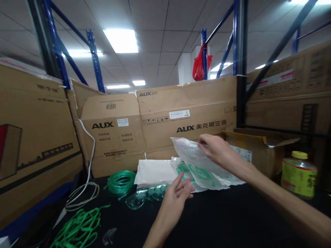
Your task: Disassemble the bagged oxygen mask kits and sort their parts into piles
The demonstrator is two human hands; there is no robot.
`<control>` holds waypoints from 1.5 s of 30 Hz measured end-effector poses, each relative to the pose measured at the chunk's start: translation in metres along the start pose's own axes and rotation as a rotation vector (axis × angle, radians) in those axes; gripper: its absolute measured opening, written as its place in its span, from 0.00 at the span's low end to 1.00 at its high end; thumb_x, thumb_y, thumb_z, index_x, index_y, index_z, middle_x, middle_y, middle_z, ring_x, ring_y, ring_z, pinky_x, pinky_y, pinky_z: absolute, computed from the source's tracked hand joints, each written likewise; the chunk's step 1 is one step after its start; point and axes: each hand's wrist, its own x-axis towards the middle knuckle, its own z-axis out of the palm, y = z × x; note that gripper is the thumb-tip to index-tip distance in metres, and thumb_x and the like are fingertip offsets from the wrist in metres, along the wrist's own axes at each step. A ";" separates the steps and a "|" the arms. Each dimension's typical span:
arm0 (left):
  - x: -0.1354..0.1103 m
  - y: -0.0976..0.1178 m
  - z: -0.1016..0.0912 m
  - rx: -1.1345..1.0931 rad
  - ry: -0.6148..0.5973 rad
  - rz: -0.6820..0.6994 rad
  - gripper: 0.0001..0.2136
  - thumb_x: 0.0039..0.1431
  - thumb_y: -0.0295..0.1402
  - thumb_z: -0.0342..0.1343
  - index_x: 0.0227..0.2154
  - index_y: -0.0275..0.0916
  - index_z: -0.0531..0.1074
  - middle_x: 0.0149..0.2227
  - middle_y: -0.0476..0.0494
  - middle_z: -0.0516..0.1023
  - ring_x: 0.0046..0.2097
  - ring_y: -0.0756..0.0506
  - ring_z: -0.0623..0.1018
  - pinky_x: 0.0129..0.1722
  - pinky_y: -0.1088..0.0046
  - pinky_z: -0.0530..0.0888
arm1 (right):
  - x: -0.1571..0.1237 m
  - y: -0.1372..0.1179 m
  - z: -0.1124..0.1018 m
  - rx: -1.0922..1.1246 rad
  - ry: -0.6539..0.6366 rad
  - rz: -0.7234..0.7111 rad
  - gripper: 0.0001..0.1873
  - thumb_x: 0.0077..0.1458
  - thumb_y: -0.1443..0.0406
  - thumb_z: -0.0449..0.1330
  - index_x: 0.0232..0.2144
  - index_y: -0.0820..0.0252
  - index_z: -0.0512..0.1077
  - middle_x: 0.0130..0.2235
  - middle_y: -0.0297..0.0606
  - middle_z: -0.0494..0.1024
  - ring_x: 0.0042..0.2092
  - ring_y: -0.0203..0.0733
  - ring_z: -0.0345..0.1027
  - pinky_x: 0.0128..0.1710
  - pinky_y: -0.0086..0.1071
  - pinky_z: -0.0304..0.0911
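Plastic bag (198, 165) below right hand (213, 146), fingers clamped on its upper edge, left hand (178, 196) nearby, fingers loosely parted

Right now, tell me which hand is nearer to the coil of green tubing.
Left. The left hand is right of the coil of green tubing, apart from it, with clear plastic pieces between. The right hand is farther right and higher, gripping a translucent bag.
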 end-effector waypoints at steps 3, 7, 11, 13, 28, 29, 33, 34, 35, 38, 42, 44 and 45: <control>0.015 -0.001 0.015 -0.373 -0.001 -0.080 0.41 0.50 0.58 0.65 0.63 0.40 0.67 0.64 0.29 0.69 0.57 0.32 0.77 0.54 0.55 0.75 | -0.018 -0.053 0.016 0.013 0.011 -0.152 0.05 0.61 0.72 0.58 0.35 0.60 0.72 0.39 0.43 0.80 0.39 0.47 0.73 0.37 0.37 0.62; 0.032 0.005 -0.002 -0.515 0.167 0.049 0.26 0.55 0.51 0.65 0.49 0.38 0.75 0.49 0.37 0.80 0.52 0.37 0.79 0.50 0.61 0.76 | -0.039 -0.101 0.047 0.052 0.058 -0.328 0.09 0.57 0.75 0.61 0.40 0.62 0.73 0.41 0.45 0.80 0.44 0.53 0.72 0.44 0.44 0.65; 0.047 0.011 -0.038 -0.406 0.358 0.146 0.15 0.55 0.41 0.65 0.41 0.36 0.75 0.40 0.42 0.80 0.43 0.43 0.79 0.42 0.69 0.77 | -0.042 -0.106 0.074 0.419 0.168 -0.346 0.08 0.59 0.74 0.60 0.40 0.62 0.75 0.43 0.46 0.80 0.46 0.52 0.73 0.47 0.44 0.66; 0.055 0.013 -0.056 -0.345 0.417 0.153 0.14 0.54 0.39 0.64 0.40 0.36 0.75 0.40 0.42 0.79 0.39 0.45 0.78 0.37 0.72 0.77 | -0.037 -0.094 0.087 0.745 0.253 -0.200 0.06 0.61 0.70 0.59 0.39 0.58 0.75 0.44 0.42 0.80 0.48 0.49 0.73 0.50 0.42 0.65; 0.068 0.009 -0.097 -0.361 0.477 0.211 0.09 0.55 0.34 0.58 0.38 0.37 0.75 0.41 0.42 0.80 0.44 0.44 0.79 0.43 0.69 0.79 | -0.029 -0.058 0.162 1.226 0.077 0.388 0.09 0.51 0.61 0.57 0.26 0.60 0.72 0.23 0.33 0.74 0.24 0.37 0.66 0.24 0.28 0.60; 0.068 0.009 -0.097 -0.362 0.480 0.212 0.09 0.55 0.34 0.58 0.38 0.37 0.75 0.40 0.43 0.81 0.44 0.44 0.79 0.42 0.69 0.79 | -0.029 -0.058 0.160 1.225 0.102 0.397 0.09 0.53 0.60 0.56 0.27 0.60 0.72 0.24 0.33 0.74 0.25 0.37 0.67 0.25 0.28 0.61; 0.067 0.007 -0.101 -0.371 0.493 0.229 0.08 0.56 0.33 0.57 0.37 0.37 0.76 0.40 0.43 0.81 0.43 0.45 0.80 0.43 0.70 0.78 | -0.030 -0.060 0.151 1.207 0.140 0.377 0.11 0.57 0.60 0.54 0.30 0.59 0.72 0.27 0.34 0.75 0.29 0.38 0.69 0.30 0.30 0.62; 0.067 0.007 -0.101 -0.375 0.497 0.233 0.08 0.56 0.33 0.57 0.38 0.36 0.76 0.40 0.43 0.82 0.43 0.45 0.80 0.43 0.70 0.78 | -0.031 -0.061 0.150 1.200 0.119 0.351 0.11 0.56 0.60 0.55 0.29 0.59 0.73 0.27 0.34 0.75 0.30 0.39 0.69 0.31 0.30 0.62; 0.067 0.006 -0.101 -0.378 0.499 0.237 0.09 0.57 0.33 0.56 0.38 0.36 0.76 0.41 0.42 0.82 0.43 0.45 0.80 0.43 0.71 0.78 | -0.032 -0.063 0.150 1.193 0.092 0.323 0.10 0.55 0.61 0.56 0.27 0.59 0.73 0.26 0.34 0.76 0.30 0.39 0.70 0.32 0.30 0.61; 0.067 0.006 -0.101 -0.386 0.504 0.245 0.10 0.59 0.33 0.55 0.40 0.37 0.77 0.43 0.41 0.82 0.44 0.45 0.81 0.43 0.71 0.79 | -0.034 -0.067 0.153 1.162 0.022 0.278 0.09 0.53 0.64 0.57 0.25 0.60 0.75 0.24 0.33 0.76 0.29 0.39 0.69 0.32 0.30 0.60; 0.068 0.005 -0.101 -0.390 0.510 0.246 0.10 0.60 0.32 0.54 0.41 0.37 0.77 0.43 0.42 0.82 0.43 0.46 0.81 0.42 0.72 0.79 | -0.035 -0.065 0.159 1.109 0.008 0.316 0.07 0.51 0.66 0.58 0.27 0.60 0.75 0.24 0.33 0.75 0.29 0.39 0.68 0.32 0.30 0.58; 0.068 0.005 -0.101 -0.389 0.508 0.245 0.09 0.60 0.32 0.54 0.40 0.37 0.77 0.42 0.42 0.83 0.43 0.46 0.81 0.43 0.72 0.79 | -0.035 -0.062 0.161 1.088 0.012 0.345 0.06 0.51 0.66 0.58 0.26 0.60 0.75 0.24 0.33 0.75 0.29 0.39 0.69 0.32 0.31 0.58; 0.068 0.005 -0.101 -0.387 0.506 0.244 0.09 0.60 0.32 0.54 0.40 0.37 0.77 0.41 0.42 0.83 0.43 0.46 0.81 0.43 0.71 0.79 | -0.035 -0.061 0.161 1.081 0.014 0.358 0.06 0.51 0.66 0.58 0.26 0.60 0.75 0.24 0.33 0.75 0.29 0.39 0.69 0.33 0.31 0.58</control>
